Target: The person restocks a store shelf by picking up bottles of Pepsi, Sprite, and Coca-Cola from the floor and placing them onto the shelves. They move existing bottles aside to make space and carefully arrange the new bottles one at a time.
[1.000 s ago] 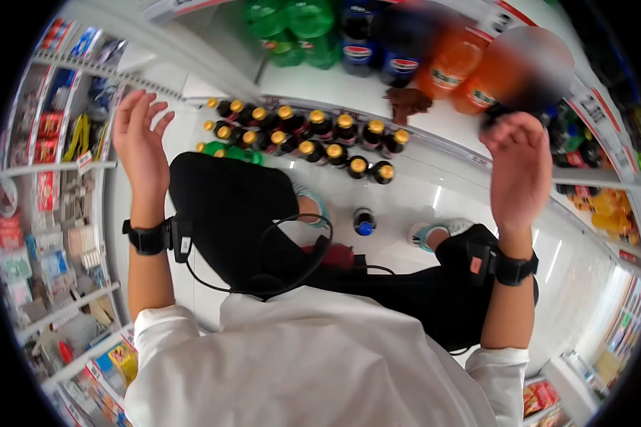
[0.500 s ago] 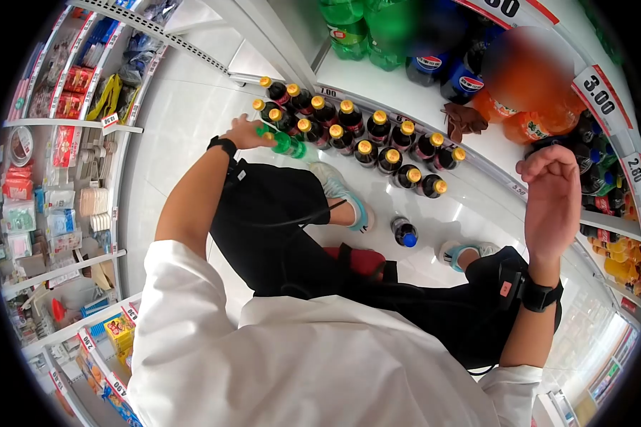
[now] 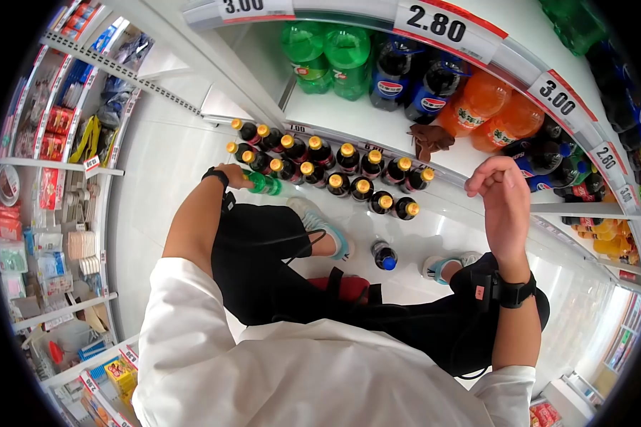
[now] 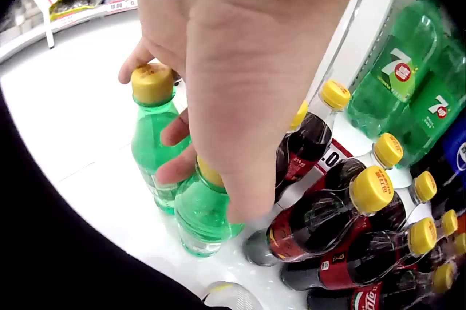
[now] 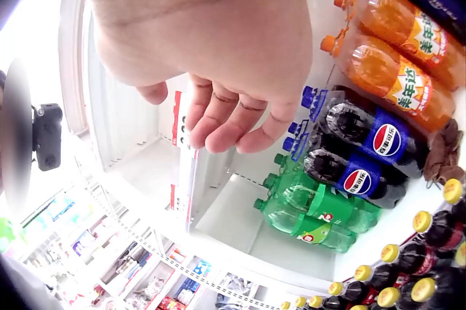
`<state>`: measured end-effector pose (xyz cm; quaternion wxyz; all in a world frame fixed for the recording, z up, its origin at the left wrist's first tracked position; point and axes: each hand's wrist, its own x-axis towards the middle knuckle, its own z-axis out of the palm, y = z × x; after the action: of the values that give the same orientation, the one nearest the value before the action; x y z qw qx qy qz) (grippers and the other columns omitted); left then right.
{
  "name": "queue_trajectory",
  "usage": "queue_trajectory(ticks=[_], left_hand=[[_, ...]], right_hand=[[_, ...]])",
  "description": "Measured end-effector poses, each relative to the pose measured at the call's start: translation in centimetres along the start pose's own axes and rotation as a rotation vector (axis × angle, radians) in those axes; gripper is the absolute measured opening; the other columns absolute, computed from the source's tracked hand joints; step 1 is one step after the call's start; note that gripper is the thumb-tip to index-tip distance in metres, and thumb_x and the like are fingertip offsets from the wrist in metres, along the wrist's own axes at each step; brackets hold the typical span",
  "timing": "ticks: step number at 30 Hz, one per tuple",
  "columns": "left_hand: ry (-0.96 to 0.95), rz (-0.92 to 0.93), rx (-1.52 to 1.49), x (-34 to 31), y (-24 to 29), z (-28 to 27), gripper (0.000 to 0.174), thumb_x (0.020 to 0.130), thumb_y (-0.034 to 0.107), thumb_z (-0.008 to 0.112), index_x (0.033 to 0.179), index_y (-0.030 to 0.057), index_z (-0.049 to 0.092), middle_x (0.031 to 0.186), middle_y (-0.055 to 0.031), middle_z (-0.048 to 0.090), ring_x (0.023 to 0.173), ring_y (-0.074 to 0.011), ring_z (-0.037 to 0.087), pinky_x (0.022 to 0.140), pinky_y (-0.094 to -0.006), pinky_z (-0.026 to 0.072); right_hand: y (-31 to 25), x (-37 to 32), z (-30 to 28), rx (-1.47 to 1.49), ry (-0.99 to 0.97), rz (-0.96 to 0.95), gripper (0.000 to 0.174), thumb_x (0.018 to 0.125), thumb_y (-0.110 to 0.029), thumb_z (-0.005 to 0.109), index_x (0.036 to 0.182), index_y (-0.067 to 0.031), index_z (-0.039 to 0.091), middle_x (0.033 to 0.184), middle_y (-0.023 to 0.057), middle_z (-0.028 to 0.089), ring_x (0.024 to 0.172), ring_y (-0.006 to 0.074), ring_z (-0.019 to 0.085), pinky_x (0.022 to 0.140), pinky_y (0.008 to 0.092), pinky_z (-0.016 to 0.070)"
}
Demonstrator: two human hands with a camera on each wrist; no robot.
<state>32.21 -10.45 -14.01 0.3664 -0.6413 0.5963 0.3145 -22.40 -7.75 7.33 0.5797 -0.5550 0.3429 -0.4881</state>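
Observation:
My left hand [image 3: 231, 175] is down at two green soda bottles [image 3: 263, 183] with yellow caps, standing on the floor at the left end of the bottle rows. In the left wrist view its fingers and thumb curl about the capped top of the nearer green bottle [image 4: 198, 223], hiding most of that cap. Another fingertip shows behind the cap of the second green bottle [image 4: 151, 135]. Dark cola bottles [image 4: 320, 215] with yellow caps stand right beside the hand. My right hand [image 3: 506, 206] is raised before the shelf, fingers loosely bent, holding nothing.
A shelf [image 3: 320, 117] carries large green bottles [image 3: 347, 64], Pepsi bottles [image 3: 390, 75] and orange soda bottles [image 3: 477, 103]. A brown cloth-like thing [image 3: 430, 141] lies at its edge. One blue-capped bottle [image 3: 384, 255] stands between my feet. Stocked racks [image 3: 64, 213] line the left.
My left hand was raised and empty; it has come down to the green bottles and now holds one by its top. My right hand stays raised and empty.

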Motion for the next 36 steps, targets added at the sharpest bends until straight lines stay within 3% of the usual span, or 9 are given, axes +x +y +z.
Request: queue_trajectory(ticks=[3,16,24,25,27,31,33,35,36], left_hand=[[-0.057,-0.010,-0.064,0.3,0.0,-0.6,0.060,0.064,0.066,0.061,0.074,0.0084,0.073,0.086,-0.0110,0.071,0.085,-0.0295,0.065,0.081,-0.0403,0.0481],[-0.118,-0.068,-0.241,0.1,-0.3,-1.4,0.049,0.064,0.055,0.069,0.076,0.0084,0.073,0.081,-0.0056,0.071,0.078,-0.0206,0.065,0.073,-0.0343,0.0499],[-0.093,-0.069,-0.378,-2.1,0.1,-2.1,0.040,0.069,0.049,0.069,0.073,0.0096,0.069,0.067,-0.0019,0.061,0.064,-0.0174,0.057,0.050,-0.0350,0.0453],[-0.092,-0.072,-0.379,-2.4,0.2,-2.1,0.040,0.069,0.049,0.069,0.073,0.0096,0.069,0.067,-0.0019,0.061,0.064,-0.0174,0.057,0.050,-0.0350,0.0453],[-0.074,-0.121,-0.369,-3.3,0.9,-2.3,0.049,0.066,0.051,0.068,0.077,0.0044,0.072,0.079,-0.0080,0.070,0.074,-0.0217,0.065,0.070,-0.0350,0.0495],[-0.034,-0.115,-0.365,-3.1,1.0,-1.5,0.046,0.066,0.049,0.068,0.074,0.0037,0.071,0.077,-0.0102,0.070,0.071,-0.0239,0.065,0.069,-0.0358,0.0497],[-0.008,-0.070,-0.267,-3.4,1.6,-1.4,0.042,0.071,0.044,0.065,0.064,0.0027,0.062,0.064,-0.0092,0.062,0.053,-0.0220,0.058,0.045,-0.0364,0.0443],[0.020,-0.073,-0.254,-5.1,2.9,-2.2,0.042,0.072,0.042,0.064,0.061,0.0021,0.059,0.061,-0.0108,0.060,0.050,-0.0229,0.057,0.045,-0.0364,0.0440],[0.023,-0.098,-0.242,-5.8,3.2,-2.6,0.042,0.070,0.044,0.065,0.064,0.0028,0.064,0.067,-0.0113,0.065,0.061,-0.0253,0.062,0.057,-0.0374,0.0474]], right_hand=[[0.0,0.2,-0.1,-0.001,-0.011,0.015,0.032,0.099,-0.031,0.045,0.103,-0.0020,0.057,0.085,0.0057,0.057,0.081,0.0151,0.054,0.080,0.0300,0.0428],[0.3,0.8,-0.1,-0.013,-0.010,0.038,0.031,0.099,-0.029,0.045,0.103,-0.0012,0.057,0.084,0.0058,0.057,0.081,0.0150,0.054,0.081,0.0301,0.0434],[0.4,1.0,-0.2,-0.010,-0.009,0.039,0.030,0.099,-0.029,0.046,0.102,-0.0016,0.058,0.084,0.0056,0.058,0.081,0.0148,0.054,0.080,0.0297,0.0436],[0.4,1.0,-0.1,-0.010,-0.009,0.040,0.030,0.099,-0.029,0.046,0.102,-0.0017,0.058,0.084,0.0055,0.058,0.081,0.0147,0.054,0.080,0.0296,0.0436],[0.2,1.1,0.1,-0.009,-0.014,0.040,0.030,0.099,-0.029,0.046,0.102,-0.0018,0.058,0.085,0.0054,0.058,0.081,0.0147,0.054,0.080,0.0296,0.0437],[0.0,1.5,0.4,-0.031,-0.030,0.022,0.031,0.099,-0.030,0.047,0.102,-0.0017,0.058,0.085,0.0051,0.058,0.081,0.0141,0.054,0.080,0.0296,0.0439],[0.1,1.8,0.6,-0.035,-0.040,0.011,0.031,0.099,-0.030,0.047,0.102,-0.0016,0.058,0.085,0.0049,0.058,0.081,0.0138,0.055,0.079,0.0292,0.0440],[0.1,2.0,0.9,-0.036,-0.051,0.001,0.030,0.099,-0.029,0.047,0.101,-0.0016,0.059,0.085,0.0048,0.058,0.081,0.0135,0.055,0.079,0.0288,0.0440],[0.0,2.2,1.0,-0.041,-0.069,-0.007,0.029,0.099,-0.029,0.047,0.100,-0.0018,0.059,0.085,0.0043,0.058,0.081,0.0129,0.055,0.078,0.0279,0.0439]])
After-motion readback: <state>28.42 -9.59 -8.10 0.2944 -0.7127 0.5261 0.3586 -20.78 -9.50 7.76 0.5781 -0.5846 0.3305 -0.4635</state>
